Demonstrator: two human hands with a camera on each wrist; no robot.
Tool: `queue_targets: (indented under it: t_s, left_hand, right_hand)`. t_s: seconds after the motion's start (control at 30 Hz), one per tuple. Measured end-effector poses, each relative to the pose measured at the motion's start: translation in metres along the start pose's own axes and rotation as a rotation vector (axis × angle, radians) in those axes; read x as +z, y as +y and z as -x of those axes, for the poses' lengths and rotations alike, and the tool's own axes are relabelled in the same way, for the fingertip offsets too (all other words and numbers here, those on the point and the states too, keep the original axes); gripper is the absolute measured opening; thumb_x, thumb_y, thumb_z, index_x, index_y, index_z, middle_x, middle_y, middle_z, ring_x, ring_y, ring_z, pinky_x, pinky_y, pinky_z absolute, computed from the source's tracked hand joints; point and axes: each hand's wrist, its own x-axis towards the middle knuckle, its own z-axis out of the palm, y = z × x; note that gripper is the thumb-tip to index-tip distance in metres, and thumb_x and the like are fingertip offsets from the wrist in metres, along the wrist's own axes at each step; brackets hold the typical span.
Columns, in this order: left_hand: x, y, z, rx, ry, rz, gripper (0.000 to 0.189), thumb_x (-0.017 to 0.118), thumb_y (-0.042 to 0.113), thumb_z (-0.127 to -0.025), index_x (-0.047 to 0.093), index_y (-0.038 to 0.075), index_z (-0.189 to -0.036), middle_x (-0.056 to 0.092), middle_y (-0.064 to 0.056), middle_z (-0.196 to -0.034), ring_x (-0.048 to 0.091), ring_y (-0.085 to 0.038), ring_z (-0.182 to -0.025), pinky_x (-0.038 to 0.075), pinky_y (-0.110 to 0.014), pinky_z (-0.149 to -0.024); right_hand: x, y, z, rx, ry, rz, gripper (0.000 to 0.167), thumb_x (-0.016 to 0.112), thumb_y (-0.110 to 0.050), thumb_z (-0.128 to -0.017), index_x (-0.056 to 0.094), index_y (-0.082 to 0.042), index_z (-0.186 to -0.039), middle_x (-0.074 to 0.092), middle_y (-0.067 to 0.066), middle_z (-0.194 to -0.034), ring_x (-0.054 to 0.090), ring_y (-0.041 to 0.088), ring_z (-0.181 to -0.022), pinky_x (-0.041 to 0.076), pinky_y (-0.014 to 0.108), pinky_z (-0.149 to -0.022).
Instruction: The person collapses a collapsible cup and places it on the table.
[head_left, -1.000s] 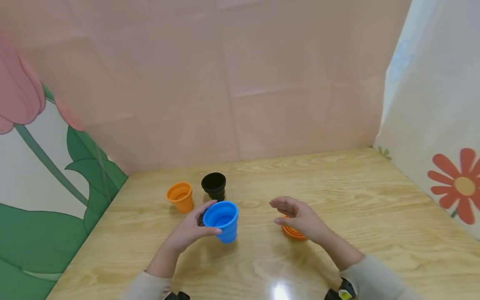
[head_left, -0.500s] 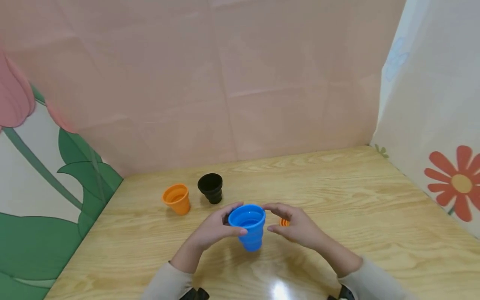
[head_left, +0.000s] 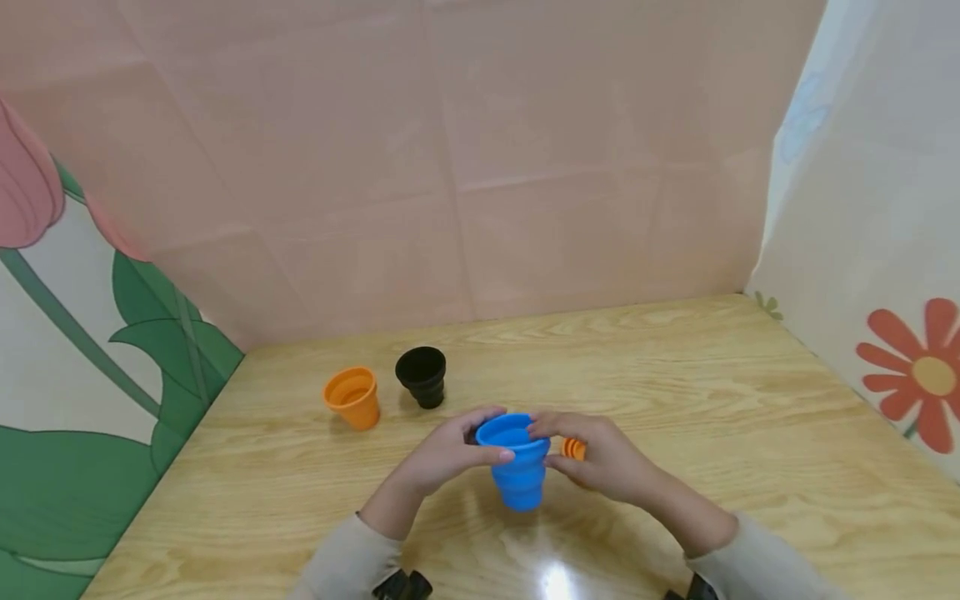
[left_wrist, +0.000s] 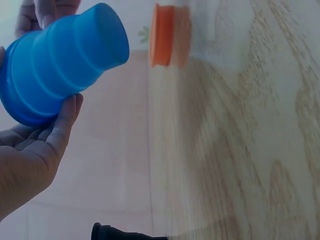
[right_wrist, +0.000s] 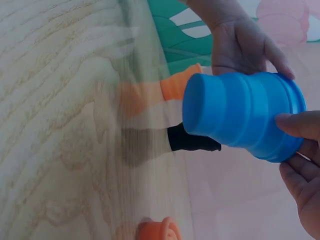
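A blue ridged collapsible cup [head_left: 519,475], pulled out to full height, is held above the table, its mouth up and tipped slightly. My left hand [head_left: 456,454] grips it by the rim from the left, thumb on the near side. On the opposite side my right hand [head_left: 596,454] pinches the rim, fingers over the edge and thumb against the outer wall [right_wrist: 295,125]. Behind the right hand, partly hidden, lies a flattened orange collapsible cup [head_left: 573,448]; the left wrist view shows this low orange cup [left_wrist: 162,35] on the tabletop.
An extended orange cup [head_left: 354,400] and a black cup [head_left: 422,377] stand upright at the back left of the wooden table [head_left: 645,367]. A pink sheet [head_left: 450,167] hangs behind the table, and a flower-printed sheet [head_left: 877,250] borders its right side.
My left hand has carried the blue cup rightward to my right hand. The right hand, earlier apart over the flattened orange cup, now pinches the blue cup's rim.
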Motion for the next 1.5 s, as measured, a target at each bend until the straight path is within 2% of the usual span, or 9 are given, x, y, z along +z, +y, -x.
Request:
queue_targets:
  t_s: [0.1, 0.23, 0.37, 0.53, 0.63, 0.73, 0.9, 1.3, 1.5]
  left_hand:
    - [0.000, -0.002, -0.002, 0.000, -0.010, 0.007, 0.063, 0.064, 0.031, -0.077, 0.037, 0.007, -0.129, 0.046, -0.010, -0.122, 0.047, -0.022, -0.106, 0.041, -0.036, -0.085]
    - [-0.003, -0.006, -0.002, 0.013, -0.042, 0.025, 0.064, 0.065, 0.028, -0.077, 0.037, 0.005, -0.129, 0.045, -0.011, -0.123, 0.047, -0.020, -0.106, 0.041, -0.033, -0.085]
    - [-0.005, -0.009, 0.001, 0.061, -0.068, 0.005, 0.059, 0.063, 0.023, -0.079, 0.038, 0.004, -0.129, 0.043, -0.010, -0.125, 0.045, -0.023, -0.109, 0.040, -0.033, -0.087]
    - [-0.006, -0.007, 0.005, 0.131, -0.027, -0.097, 0.042, 0.058, 0.023, -0.083, 0.049, 0.014, -0.122, 0.045, 0.001, -0.125, 0.038, -0.019, -0.116, 0.032, -0.036, -0.094]
    - [-0.006, -0.005, 0.006, 0.171, -0.030, -0.093, 0.033, 0.057, 0.019, -0.084, 0.054, 0.013, -0.116, 0.050, 0.000, -0.119, 0.043, -0.015, -0.111, 0.036, -0.034, -0.091]
    - [-0.007, -0.004, 0.005, 0.249, -0.078, -0.044, 0.029, 0.056, 0.009, -0.084, 0.053, 0.001, -0.112, 0.054, -0.009, -0.107, 0.050, -0.016, -0.096, 0.043, -0.031, -0.081]
    - [-0.008, -0.006, 0.000, 0.341, -0.140, 0.013, 0.029, 0.055, 0.005, -0.083, 0.048, -0.010, -0.107, 0.054, -0.012, -0.091, 0.050, -0.015, -0.079, 0.047, -0.030, -0.071]
    - [-0.007, -0.015, -0.008, 0.366, -0.183, 0.163, 0.057, 0.063, 0.027, -0.079, 0.042, -0.020, -0.104, 0.052, -0.002, -0.086, 0.047, -0.011, -0.073, 0.042, -0.020, -0.065]
    - [-0.005, -0.013, -0.012, 0.393, -0.189, 0.129, 0.062, 0.063, 0.032, -0.078, 0.042, -0.021, -0.103, 0.052, 0.000, -0.086, 0.049, -0.010, -0.074, 0.043, -0.020, -0.066]
  right_hand:
    - [-0.002, 0.001, 0.000, -0.014, -0.017, 0.009, 0.026, 0.066, 0.002, -0.071, 0.061, -0.006, -0.095, 0.059, 0.010, -0.104, 0.055, 0.025, -0.097, 0.045, 0.039, -0.079]
    - [-0.005, 0.002, 0.000, 0.065, -0.050, -0.032, 0.020, 0.067, -0.003, -0.073, 0.062, -0.012, -0.090, 0.061, 0.007, -0.101, 0.056, 0.022, -0.094, 0.045, 0.039, -0.077]
    - [-0.007, 0.006, 0.000, 0.187, -0.101, -0.174, 0.013, 0.066, -0.012, -0.076, 0.063, -0.011, -0.089, 0.062, 0.006, -0.098, 0.056, 0.019, -0.092, 0.045, 0.040, -0.078]
    - [-0.009, 0.011, 0.001, 0.302, -0.155, -0.388, 0.019, 0.064, -0.017, -0.077, 0.060, -0.002, -0.089, 0.061, 0.006, -0.089, 0.056, 0.016, -0.082, 0.047, 0.031, -0.072]
    - [-0.009, 0.015, 0.002, 0.302, -0.166, -0.506, 0.020, 0.063, -0.012, -0.078, 0.057, 0.004, -0.089, 0.059, 0.007, -0.086, 0.055, 0.015, -0.079, 0.047, 0.030, -0.069]
    - [-0.011, 0.019, 0.002, 0.275, -0.176, -0.601, 0.020, 0.060, -0.007, -0.080, 0.054, 0.008, -0.090, 0.058, 0.007, -0.085, 0.055, 0.015, -0.078, 0.048, 0.031, -0.069]
    - [-0.014, 0.019, 0.003, 0.237, -0.198, -0.675, 0.020, 0.057, -0.004, -0.081, 0.052, 0.010, -0.094, 0.058, 0.006, -0.087, 0.055, 0.016, -0.078, 0.047, 0.031, -0.069]
    - [-0.015, 0.014, -0.003, 0.176, -0.249, -0.864, 0.013, 0.056, -0.001, -0.082, 0.051, 0.000, -0.094, 0.054, 0.005, -0.084, 0.051, 0.012, -0.075, 0.046, 0.028, -0.066]
    - [-0.012, 0.013, -0.003, 0.243, -0.208, -0.830, 0.025, 0.058, -0.004, -0.081, 0.044, 0.013, -0.092, 0.053, 0.007, -0.082, 0.051, 0.012, -0.073, 0.047, 0.028, -0.066]
